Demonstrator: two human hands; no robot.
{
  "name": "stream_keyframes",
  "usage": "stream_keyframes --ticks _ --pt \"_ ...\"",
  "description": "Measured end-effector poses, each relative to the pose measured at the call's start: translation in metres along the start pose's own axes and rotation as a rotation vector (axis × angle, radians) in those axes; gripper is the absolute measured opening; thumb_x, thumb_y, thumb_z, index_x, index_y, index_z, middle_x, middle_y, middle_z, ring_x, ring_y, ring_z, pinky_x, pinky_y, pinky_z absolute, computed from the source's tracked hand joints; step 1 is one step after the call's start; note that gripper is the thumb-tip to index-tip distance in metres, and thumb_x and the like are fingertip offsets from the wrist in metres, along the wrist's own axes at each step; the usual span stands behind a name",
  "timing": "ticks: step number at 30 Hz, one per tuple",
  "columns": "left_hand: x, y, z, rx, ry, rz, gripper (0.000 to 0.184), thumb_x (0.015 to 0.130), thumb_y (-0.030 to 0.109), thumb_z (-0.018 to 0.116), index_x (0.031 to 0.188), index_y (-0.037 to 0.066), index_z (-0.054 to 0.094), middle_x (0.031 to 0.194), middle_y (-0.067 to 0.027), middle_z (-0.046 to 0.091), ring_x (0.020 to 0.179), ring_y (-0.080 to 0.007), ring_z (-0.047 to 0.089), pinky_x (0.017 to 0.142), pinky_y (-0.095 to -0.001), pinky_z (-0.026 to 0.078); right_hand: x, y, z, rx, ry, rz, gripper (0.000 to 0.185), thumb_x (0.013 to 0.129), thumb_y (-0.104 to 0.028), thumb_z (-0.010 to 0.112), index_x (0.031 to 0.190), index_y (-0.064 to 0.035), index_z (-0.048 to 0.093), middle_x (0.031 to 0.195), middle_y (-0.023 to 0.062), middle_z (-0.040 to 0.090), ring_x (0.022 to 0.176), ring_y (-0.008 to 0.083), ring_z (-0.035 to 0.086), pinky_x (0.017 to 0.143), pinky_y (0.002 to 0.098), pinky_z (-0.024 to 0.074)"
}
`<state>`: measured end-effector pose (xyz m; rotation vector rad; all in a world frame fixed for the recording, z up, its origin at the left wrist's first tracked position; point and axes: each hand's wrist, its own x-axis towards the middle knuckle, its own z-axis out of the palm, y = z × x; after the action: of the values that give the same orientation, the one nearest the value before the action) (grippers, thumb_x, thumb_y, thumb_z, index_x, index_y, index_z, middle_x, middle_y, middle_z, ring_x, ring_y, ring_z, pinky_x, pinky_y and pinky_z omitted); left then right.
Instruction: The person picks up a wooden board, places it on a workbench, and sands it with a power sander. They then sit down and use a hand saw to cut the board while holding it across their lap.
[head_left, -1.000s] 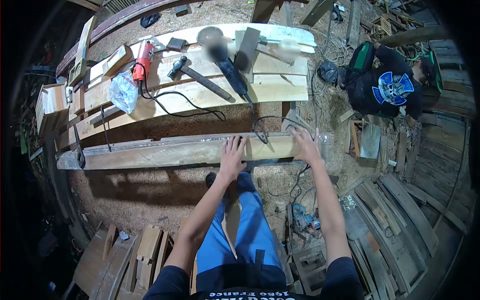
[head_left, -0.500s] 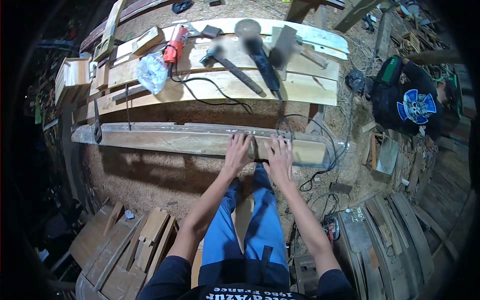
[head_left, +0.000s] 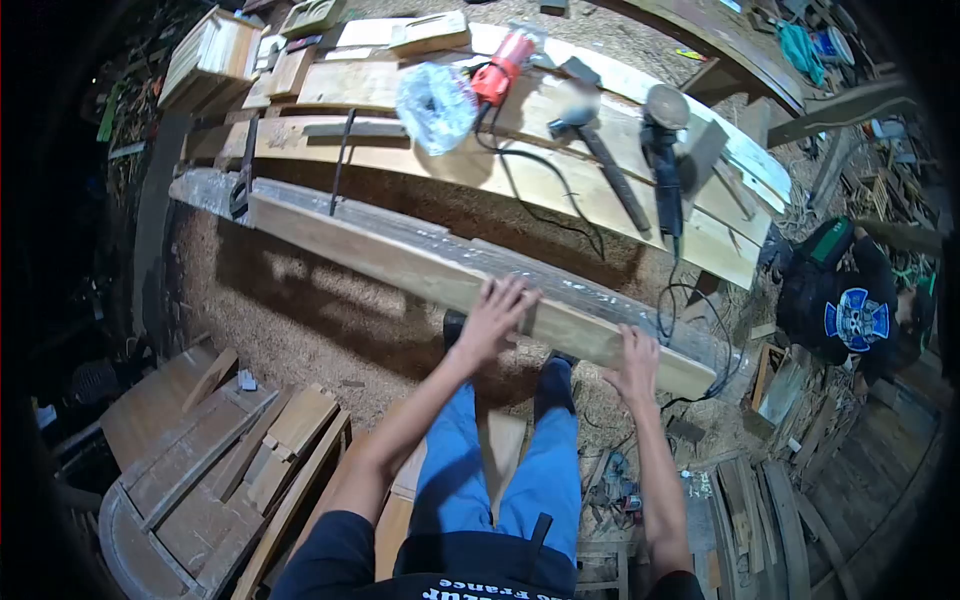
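The long board (head_left: 400, 262) stands on its narrow edge along the near side of a weathered beam (head_left: 400, 222), slanting across the view from upper left to lower right in front of the person's legs. At its left end a dark metal clamp (head_left: 240, 198) sits on the beam, just beside the board, and a thin dark rod (head_left: 342, 165) rises to the right of it. Beyond the beam, a clear plastic bag (head_left: 435, 108) lies on the plank worktop (head_left: 440, 163). The left hand (head_left: 495, 325) lies over the board's upper edge, right of its middle, with fingers spread apart. Behind it on the worktop are a red power tool (head_left: 500, 70), touching the bag or just beside it, and a hammer (head_left: 602, 165) with its head toward the far side. The right hand (head_left: 635, 370) is clamped on the board nearer its right end, fingers hooked over the top and thumb on the near face. Farther right, a grinder (head_left: 663, 165) rests on the worktop, its black cable (head_left: 672, 285) trailing down to the beam. At far right a co-worker (head_left: 840, 300) in a dark shirt is bent low.
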<state>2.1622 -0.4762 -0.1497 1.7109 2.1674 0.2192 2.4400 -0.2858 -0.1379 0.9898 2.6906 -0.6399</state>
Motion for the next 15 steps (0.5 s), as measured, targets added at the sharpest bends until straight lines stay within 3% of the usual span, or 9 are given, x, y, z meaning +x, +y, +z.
stream_keyframes --ticks 2,5,6,7,9,10,12,15 --pt "-0.018 -0.061 -0.010 0.108 0.046 -0.064 0.117 0.067 0.021 0.091 0.166 0.024 0.030 0.164 -0.0174 0.037 0.156 -0.0383 0.029 0.131 -0.0575 0.014 0.000 -0.005 -0.003 -0.026 0.009 0.010 0.105 0.053 -0.014 0.098 0.146 -0.0086 0.051 0.137 0.0175 0.056 0.133 0.0359 0.050 0.120 0.0530 0.0338" --pt "-0.043 -0.134 -0.049 0.209 0.093 -0.121 0.115 0.065 0.014 0.086 0.165 0.023 0.031 0.157 -0.0186 0.042 0.149 -0.0379 0.037 0.129 -0.0573 0.019 -0.004 -0.022 -0.008 -0.072 0.014 0.028 0.107 0.056 -0.011 0.095 0.151 -0.0106 0.047 0.137 0.0197 0.054 0.133 0.0387 0.049 0.120 0.0533 0.0326" --pt "-0.047 -0.156 -0.052 0.257 0.111 -0.102 0.106 0.064 0.015 0.086 0.159 0.022 0.041 0.146 -0.0164 0.050 0.142 -0.0361 0.043 0.126 -0.0550 0.025 -0.003 -0.029 -0.011 -0.071 0.043 0.032 0.108 0.057 -0.009 0.093 0.154 -0.0118 0.045 0.137 0.0203 0.054 0.132 0.0395 0.049 0.120 0.0530 0.0328" --pt "-0.050 -0.170 -0.050 0.256 0.126 -0.104 0.106 0.064 0.015 0.086 0.159 0.022 0.041 0.146 -0.0164 0.050 0.142 -0.0361 0.043 0.126 -0.0550 0.025 -0.004 -0.034 -0.014 -0.076 0.079 0.042 0.110 0.059 -0.008 0.092 0.157 -0.0131 0.042 0.137 0.0208 0.053 0.132 0.0403 0.049 0.120 0.0527 0.0329" --pt "-0.051 -0.187 -0.040 0.088 0.065 0.020 0.088 0.069 0.013 0.081 0.152 0.020 0.051 0.138 -0.0165 0.054 0.137 -0.0362 0.049 0.124 -0.0544 0.028 -0.005 -0.044 -0.003 -0.106 0.031 0.089 0.114 0.061 -0.008 0.090 0.161 -0.0150 0.037 0.138 0.0212 0.052 0.133 0.0401 0.048 0.120 0.0535 0.0326" --pt "-0.052 -0.193 -0.036 0.106 0.103 0.080 0.080 0.069 0.015 0.081 0.144 0.019 0.057 0.133 -0.0154 0.057 0.132 -0.0345 0.052 0.121 -0.0529 0.032 -0.011 -0.049 0.010 -0.132 -0.023 0.144 0.117 0.059 -0.010 0.092 0.162 -0.0154 0.037 0.138 0.0213 0.052 0.133 0.0403 0.048 0.121 0.0541 0.0322" --pt "-0.066 -0.202 -0.016 0.079 0.150 0.111 0.081 0.067 0.015 0.081 0.144 0.018 0.057 0.130 -0.0146 0.058 0.130 -0.0337 0.052 0.119 -0.0525 0.034 -0.011 -0.074 0.009 -0.213 -0.071 0.184 0.125 0.054 -0.022 0.098 0.162 -0.0173 0.036 0.141 0.0191 0.051 0.136 0.0405 0.046 0.123 0.0558 0.0295" --pt "-0.077 -0.199 -0.028 0.091 0.115 0.199 0.074 0.071 0.022 0.079 0.142 0.018 0.059 0.120 -0.0118 0.060 0.121 -0.0331 0.056 0.114 -0.0525 0.035 0.010 -0.175 -0.011 -0.198 -0.051 -0.097 0.128 0.051 -0.032 0.101 0.160 -0.0174 0.038 0.144 0.0155 0.050 0.140 0.0402 0.044 0.125 0.0570 0.0263"
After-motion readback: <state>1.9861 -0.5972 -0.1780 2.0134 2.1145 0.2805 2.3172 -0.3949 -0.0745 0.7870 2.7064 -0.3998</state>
